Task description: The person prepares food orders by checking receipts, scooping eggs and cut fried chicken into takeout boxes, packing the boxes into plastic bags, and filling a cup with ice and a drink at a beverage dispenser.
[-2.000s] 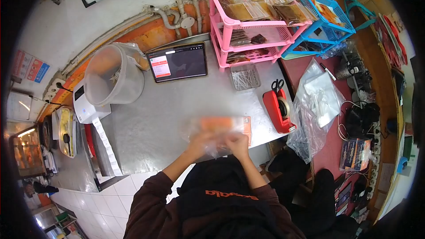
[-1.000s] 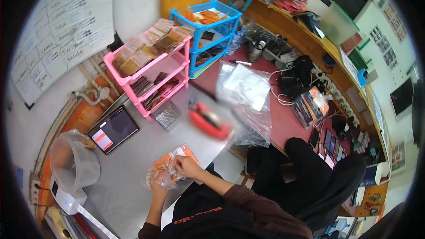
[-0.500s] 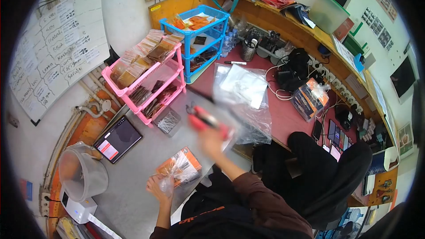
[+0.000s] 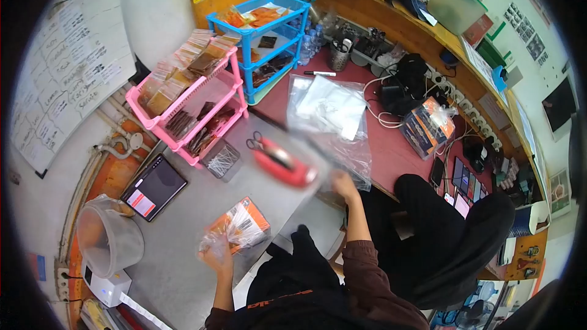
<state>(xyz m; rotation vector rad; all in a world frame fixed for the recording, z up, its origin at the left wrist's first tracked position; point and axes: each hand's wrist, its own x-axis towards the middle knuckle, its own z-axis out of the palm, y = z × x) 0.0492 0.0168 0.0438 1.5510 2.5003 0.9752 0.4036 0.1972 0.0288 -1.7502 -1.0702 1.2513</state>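
My left hand [image 4: 218, 258] is closed round the gathered neck of a clear plastic bag [image 4: 211, 239]. The bag wraps an orange and white box [image 4: 247, 223] that rests on the grey table. My right hand [image 4: 345, 186] is at the table's right edge, beside the clear plastic packaging; motion smears its fingers, so I cannot tell what they hold. Left of it lies a long red tool [image 4: 284, 166] with a dark middle, its kind unclear through blur. Black-handled scissors [image 4: 254, 140] lie at its far end.
Beyond are a pink rack [image 4: 183, 137] and a blue rack [image 4: 251, 61] of packets, and a tub of white sticks [image 4: 221, 159]. A tablet [image 4: 154, 187] and clear bucket [image 4: 110, 238] stand left. Plastic bags [image 4: 330, 113] cover the red table. A person in black [image 4: 440, 250] sits right.
My right hand has moved right, away from the red tool, toward the table edge. My left hand keeps its grip on the bag neck. The whole view has shifted slightly.
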